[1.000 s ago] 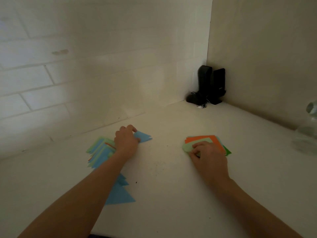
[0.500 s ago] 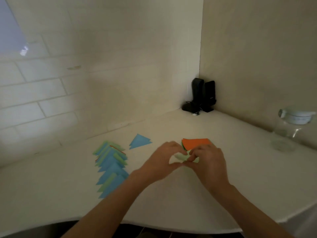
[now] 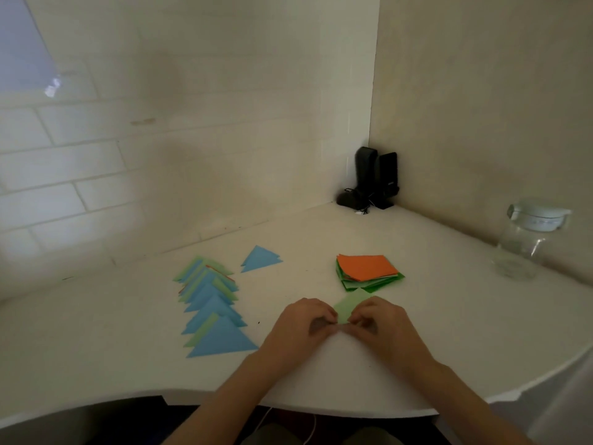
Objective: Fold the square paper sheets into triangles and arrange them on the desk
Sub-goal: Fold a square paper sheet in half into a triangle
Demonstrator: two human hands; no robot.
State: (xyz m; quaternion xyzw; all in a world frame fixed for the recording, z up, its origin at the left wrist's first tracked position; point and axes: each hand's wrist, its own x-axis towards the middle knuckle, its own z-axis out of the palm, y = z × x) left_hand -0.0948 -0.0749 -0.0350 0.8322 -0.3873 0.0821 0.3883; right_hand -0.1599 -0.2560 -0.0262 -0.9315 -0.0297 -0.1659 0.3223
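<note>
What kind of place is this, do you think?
Probably a desk corner in a home or small office: a white desk set against a tiled wall, two black speakers in the corner, and a glass jar at the side.

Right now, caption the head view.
Both hands pinch a light green sheet between folded triangles and unfolded squares.

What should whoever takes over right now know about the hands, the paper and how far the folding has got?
Left hand and right hand both pinch the near edge of a light green square paper sheet flat on the white desk.
Done: an overlapping row of blue and green folded paper triangles, plus a lone blue paper triangle behind it.
Left: fold this sheet, place it, then work through the orange-topped stack of square sheets.
</note>
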